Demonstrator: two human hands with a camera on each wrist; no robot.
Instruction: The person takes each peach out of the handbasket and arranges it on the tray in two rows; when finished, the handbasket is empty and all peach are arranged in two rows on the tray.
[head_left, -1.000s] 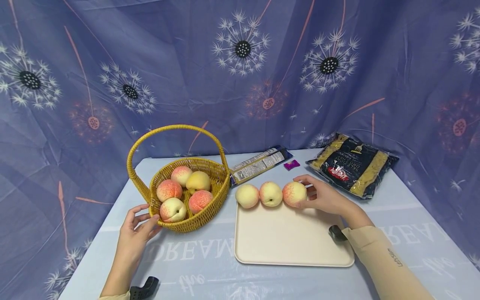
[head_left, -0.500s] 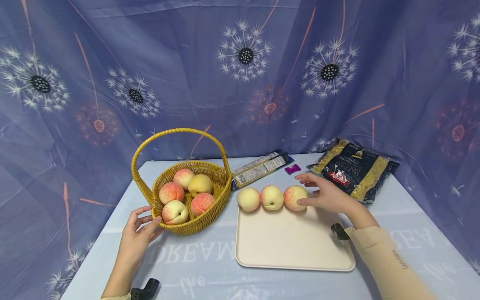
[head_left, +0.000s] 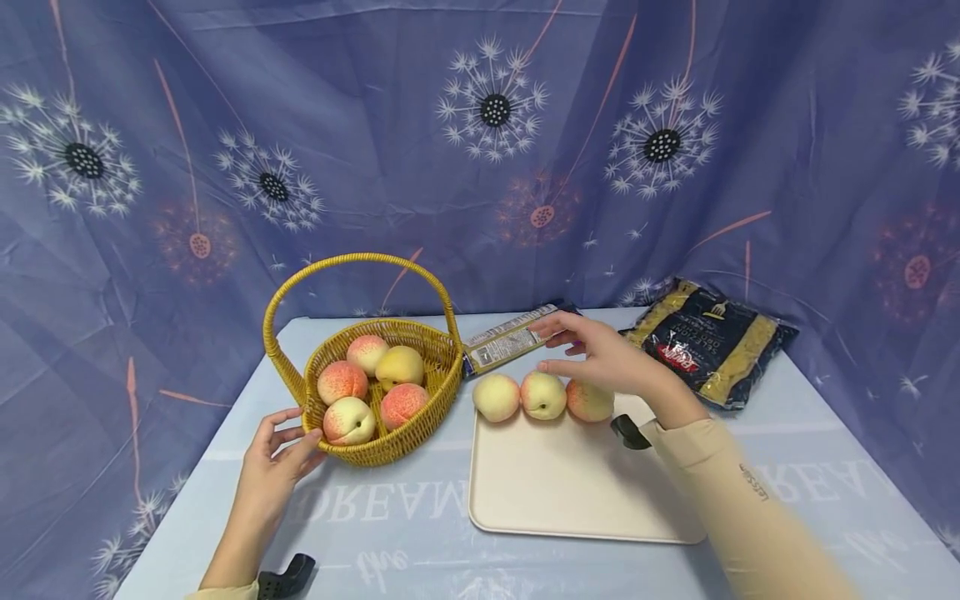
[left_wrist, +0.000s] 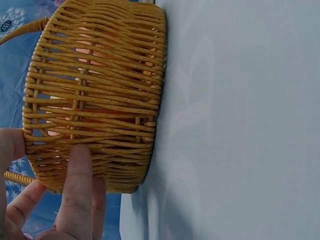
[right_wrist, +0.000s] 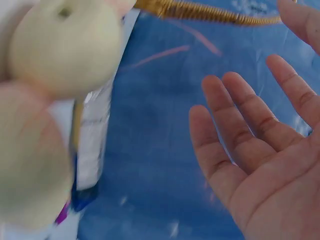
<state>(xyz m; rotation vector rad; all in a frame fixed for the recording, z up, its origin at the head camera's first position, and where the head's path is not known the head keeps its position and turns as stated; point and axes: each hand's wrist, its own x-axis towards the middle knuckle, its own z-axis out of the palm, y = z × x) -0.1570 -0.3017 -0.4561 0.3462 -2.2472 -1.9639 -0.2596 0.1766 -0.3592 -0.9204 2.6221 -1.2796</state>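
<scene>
My left hand (head_left: 273, 457) holds the near left rim of a yellow wicker basket (head_left: 429, 423), thumb at the rim and fingers against the outside weave (left_wrist: 100, 95). Inside the basket lie several peaches, among them a pale one (head_left: 349, 421) and a yellow one (head_left: 399, 367). My right hand (head_left: 603, 358) hovers with fingers spread above a row of three peaches: left (head_left: 496, 397), middle (head_left: 543, 396) and right (head_left: 588, 403). They sit along the far edge of a cream tray (head_left: 577, 492). In the right wrist view nothing is in that hand (right_wrist: 265, 165).
Behind the peaches lies a long flat blue-and-gold packet (head_left: 510, 340), partly hidden by the right hand. A dark bag of pasta (head_left: 705, 340) rests at the back right. A patterned blue cloth (head_left: 360, 167) hangs behind the table.
My right hand has let go of the right peach and moved up and left over the row. The left hand stays at the basket rim. The view has shifted slightly.
</scene>
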